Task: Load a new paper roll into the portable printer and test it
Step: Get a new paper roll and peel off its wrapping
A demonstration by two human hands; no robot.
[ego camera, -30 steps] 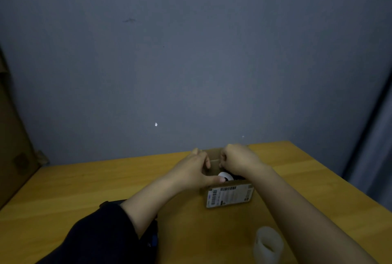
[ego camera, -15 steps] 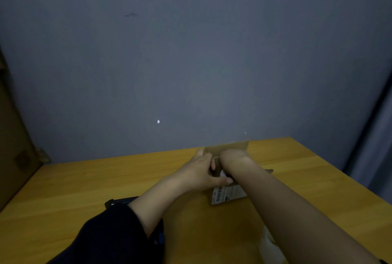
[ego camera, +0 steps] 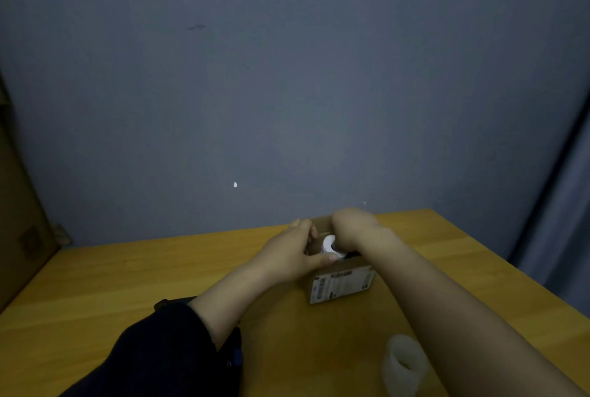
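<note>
Paper roll [ego camera: 329,244] in cardboard box [ego camera: 343,283]

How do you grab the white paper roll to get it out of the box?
Pinch the white paper roll by its round sides, coming straight down from above. It sits in the cardboard box, whose open top is probably the only way in, as the right hand reaches.

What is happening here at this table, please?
A person is working at a small brown cardboard box with a barcode label, which stands on the yellow wooden table. The left hand steadies the box at its open top, and the right hand reaches into it, where something round and white shows. A translucent whitish plastic piece lies nearer on the table. No printer is clearly visible.
</note>
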